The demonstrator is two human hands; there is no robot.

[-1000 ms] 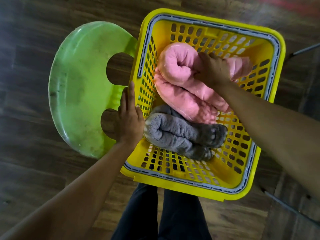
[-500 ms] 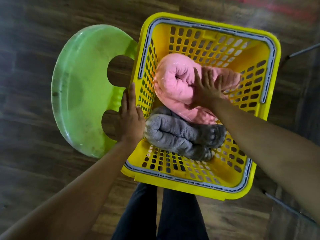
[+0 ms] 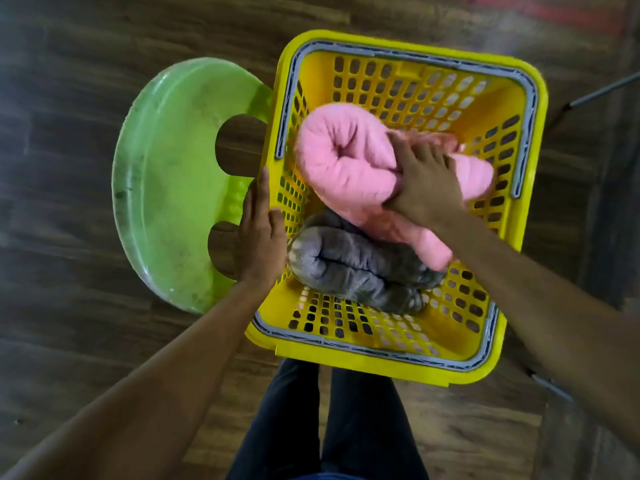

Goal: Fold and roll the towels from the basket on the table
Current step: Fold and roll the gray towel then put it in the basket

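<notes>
A yellow perforated basket stands on a green plastic stool. Inside lie a rolled pink towel, a second pink roll partly under it, and a rolled grey towel nearer me. My right hand grips the upper pink roll round its middle, thumb on the near side, and holds it raised above the basket floor. My left hand rests flat against the basket's left rim, fingers straight.
Dark wooden floor surrounds the stool. My dark-trousered legs stand just below the basket. Thin metal legs show at the right edge. No table is in view.
My right hand has closed round the upper pink roll and raised it toward me, off the basket floor. The left hand stays on the rim.
</notes>
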